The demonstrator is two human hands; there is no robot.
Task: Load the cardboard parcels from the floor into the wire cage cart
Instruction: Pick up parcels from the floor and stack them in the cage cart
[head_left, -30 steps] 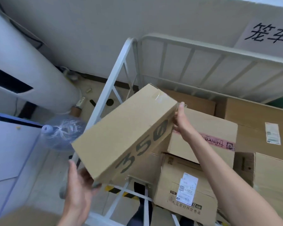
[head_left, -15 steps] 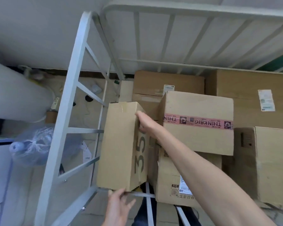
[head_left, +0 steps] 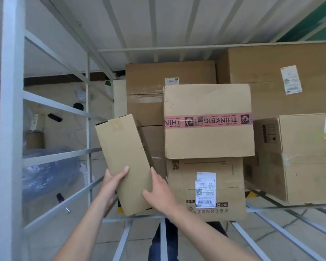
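A long narrow cardboard parcel stands tilted inside the white wire cage cart, its lower end at the cart's front left by the stacked boxes. My left hand grips its left edge near the bottom, thumb lying across the top face. My right hand rests against its right side with fingers straight. Next to it sits a stack with a pink-taped THINKBIG box on top of a labelled box.
More cardboard boxes fill the cart's back and right side. The cart's left wall bars stand close to the parcel. Outside them lies a clear plastic bag on the floor. Floor bars of the cart show at bottom right.
The parcel has gone lower into the cart beside the stack. My right hand slid from its far end to its lower right side; my left hand now grips its left edge.
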